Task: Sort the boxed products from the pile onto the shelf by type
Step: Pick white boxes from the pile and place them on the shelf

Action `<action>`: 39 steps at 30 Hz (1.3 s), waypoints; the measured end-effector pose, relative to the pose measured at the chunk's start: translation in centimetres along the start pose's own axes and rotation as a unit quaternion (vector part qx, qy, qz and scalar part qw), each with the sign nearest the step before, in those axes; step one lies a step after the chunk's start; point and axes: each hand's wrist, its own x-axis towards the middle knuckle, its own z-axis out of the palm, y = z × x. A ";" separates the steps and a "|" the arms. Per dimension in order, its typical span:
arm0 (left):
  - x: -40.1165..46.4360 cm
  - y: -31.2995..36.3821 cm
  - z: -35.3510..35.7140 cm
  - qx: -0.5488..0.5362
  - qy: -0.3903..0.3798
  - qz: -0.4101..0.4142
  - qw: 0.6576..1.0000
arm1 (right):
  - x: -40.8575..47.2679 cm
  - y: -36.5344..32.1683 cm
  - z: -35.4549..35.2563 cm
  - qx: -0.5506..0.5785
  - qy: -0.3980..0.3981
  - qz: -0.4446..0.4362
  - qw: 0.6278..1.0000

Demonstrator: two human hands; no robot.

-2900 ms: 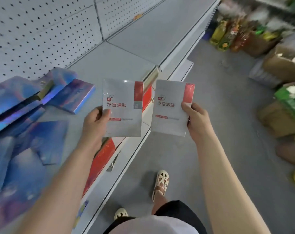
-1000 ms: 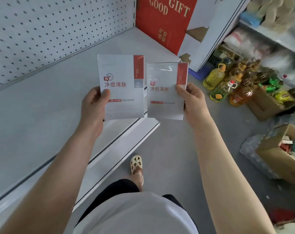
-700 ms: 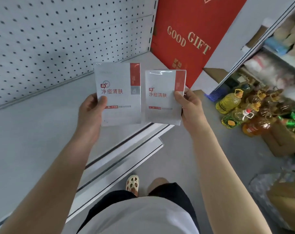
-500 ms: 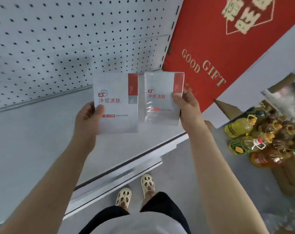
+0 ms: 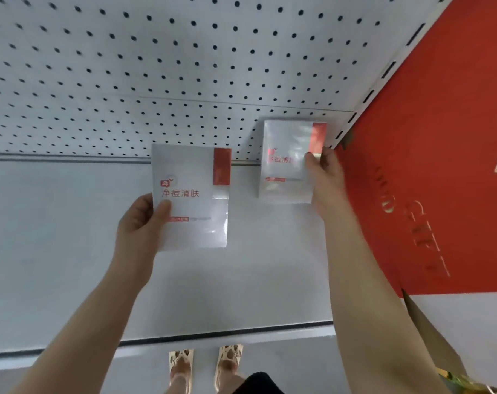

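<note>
My left hand (image 5: pixel 140 223) grips a flat white box (image 5: pixel 193 200) with a red corner strip and red lettering, held upright above the grey shelf (image 5: pixel 56 251). My right hand (image 5: pixel 325 177) holds a second, matching white box (image 5: pixel 288 163) by its right edge, farther back near the pegboard wall (image 5: pixel 184 66) at the shelf's right end. Its lower edge sits close to the shelf surface; contact cannot be told.
A large red "GOOD GIFT" box (image 5: pixel 429 180) stands against the right end of the shelf. The shelf's front edge (image 5: pixel 213 334) runs across below my arms, with my feet on the floor beneath it.
My view has turned to face the shelf squarely. My right hand has carried its box forward toward the back right corner, away from the box in my left hand.
</note>
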 end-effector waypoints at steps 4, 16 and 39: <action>0.0 -0.1 0.9 -0.011 0.001 -0.007 1.000 | 0.9 0.2 0.2 -0.072 0.035 -0.025 0.997; -0.2 -1.3 4.5 -0.020 -0.039 -0.014 0.999 | -3.8 -1.5 0.7 -0.147 0.066 -0.174 0.972; 1.0 -2.9 12.0 0.195 -0.178 0.090 0.960 | -1.3 -1.6 0.0 -0.289 0.021 -0.238 0.927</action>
